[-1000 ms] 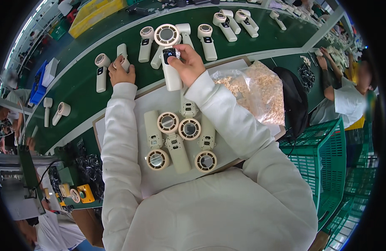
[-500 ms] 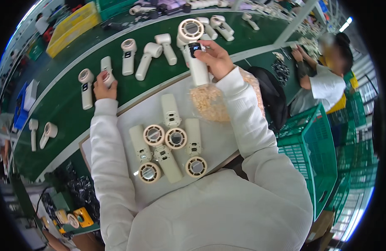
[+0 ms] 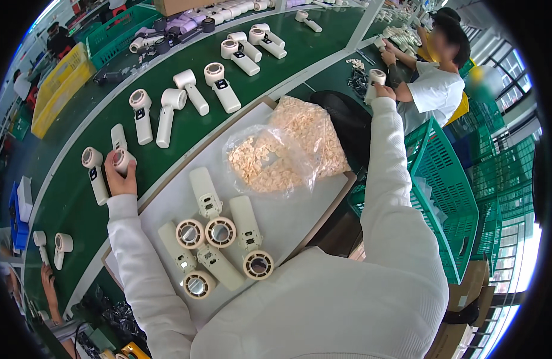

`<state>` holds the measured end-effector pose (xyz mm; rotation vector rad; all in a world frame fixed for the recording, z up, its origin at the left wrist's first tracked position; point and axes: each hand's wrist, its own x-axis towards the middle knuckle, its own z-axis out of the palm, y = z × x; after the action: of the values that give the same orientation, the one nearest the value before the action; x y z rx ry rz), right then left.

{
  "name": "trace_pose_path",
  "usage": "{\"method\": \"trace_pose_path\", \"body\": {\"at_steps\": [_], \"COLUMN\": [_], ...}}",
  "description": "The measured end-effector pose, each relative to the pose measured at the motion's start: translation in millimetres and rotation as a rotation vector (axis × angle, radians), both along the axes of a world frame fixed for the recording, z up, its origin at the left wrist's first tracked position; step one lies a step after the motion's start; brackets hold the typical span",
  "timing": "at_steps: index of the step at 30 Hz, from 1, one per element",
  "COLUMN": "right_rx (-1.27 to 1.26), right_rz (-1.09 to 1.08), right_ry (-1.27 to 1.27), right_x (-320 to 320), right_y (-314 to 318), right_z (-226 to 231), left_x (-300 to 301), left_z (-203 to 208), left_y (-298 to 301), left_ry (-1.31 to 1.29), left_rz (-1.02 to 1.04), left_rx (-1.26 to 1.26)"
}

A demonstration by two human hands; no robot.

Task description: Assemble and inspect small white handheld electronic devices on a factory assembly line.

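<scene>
The held fan (image 3: 376,78), cream-white with a round head, is found out to the far right, near a seated co-worker (image 3: 434,96). Its handle is gripped by the right hand (image 3: 385,91), the fingers closed on it; whether its screen is lit cannot be told. A second fan (image 3: 121,158), of like colour, is found on the green belt (image 3: 300,51), its head pinched between thumb and fingers of the left hand (image 3: 118,178). Work is judged to be part done: one fan is taken up, one is touched, and others are left lying. Outwardly complete units are noted along the belt, among them a dark-panelled fan (image 3: 225,93). On the pale board (image 3: 288,215), four fans are set close together, a top one (image 3: 204,191) included; slots are exposed near their necks, so these are judged unfinished. Beside them a clear bag (image 3: 312,128) of small beige pieces is placed. Farther right, a green basket (image 3: 449,173) is observed, its contents mostly hidden.
</scene>
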<state>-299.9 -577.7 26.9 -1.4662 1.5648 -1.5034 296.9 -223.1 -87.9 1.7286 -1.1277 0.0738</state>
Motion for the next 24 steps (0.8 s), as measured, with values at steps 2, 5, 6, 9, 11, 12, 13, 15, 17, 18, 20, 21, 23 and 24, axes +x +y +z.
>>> {"method": "trace_pose_path", "body": {"at_steps": [2, 5, 6, 9, 11, 12, 13, 15, 17, 18, 20, 21, 23, 24], "right_rx": [0.007, 0.017, 0.02, 0.034, 0.037, 0.041, 0.046, 0.058, 0.073, 0.081, 0.087, 0.124, 0.2, 0.236], "right_rz": [-0.096, -0.238, -0.285, -0.408, -0.496, -0.544, -0.591, -0.688, -0.787, -0.837, -0.888, -0.835, -0.733, -0.68], "right_ry": [0.05, 0.129, 0.157, 0.24, 0.295, 0.325, 0.355, 0.418, 0.484, 0.518, 0.552, 0.566, 0.599, 0.614], "right_x": [-26.9, -71.9, -81.1, -87.9, -96.4, -99.2, -101.4, -109.5, -115.4, -125.7, -131.5, -129.9, -129.2, -129.8], "right_y": [-9.5, -30.7, -34.0, -24.0, -21.9, -22.0, -20.1, -19.1, -28.2, -24.7, -21.0, -14.8, 3.1, 6.5], "right_z": [-5.3, -5.8, -9.6, -32.4, -37.9, -40.9, -46.7, -55.2, -59.9, -61.6, -66.6, -72.5, -83.0, -83.1], "left_x": [-2.0, -5.8, -10.1, -22.4, -20.6, -20.2, -19.8, -20.1, -20.4, -20.6, -19.6, -17.5, -18.0, -19.6], "left_z": [-3.9, 1.5, 4.6, 13.9, 15.6, 15.1, 14.6, 15.4, 18.8, 20.6, 22.6, 23.2, 22.3, 21.1], "left_y": [-0.6, -1.7, -3.1, -1.3, 2.1, 4.0, 5.4, 4.3, 2.0, 0.9, -0.2, 0.3, 2.5, 2.1], "left_ry": [0.031, 0.059, 0.107, 0.251, 0.239, 0.234, 0.228, 0.222, 0.147, 0.109, 0.072, 0.081, 0.102, 0.112], "left_rz": [-0.005, -0.013, -0.03, -0.065, -0.08, -0.097, -0.114, -0.138, -0.174, -0.193, -0.213, -0.221, -0.24, -0.249], "left_rx": [-0.003, -0.007, -0.014, -0.031, -0.007, 0.023, 0.053, 0.086, 0.12, 0.136, 0.151, 0.154, 0.164, 0.168]}}
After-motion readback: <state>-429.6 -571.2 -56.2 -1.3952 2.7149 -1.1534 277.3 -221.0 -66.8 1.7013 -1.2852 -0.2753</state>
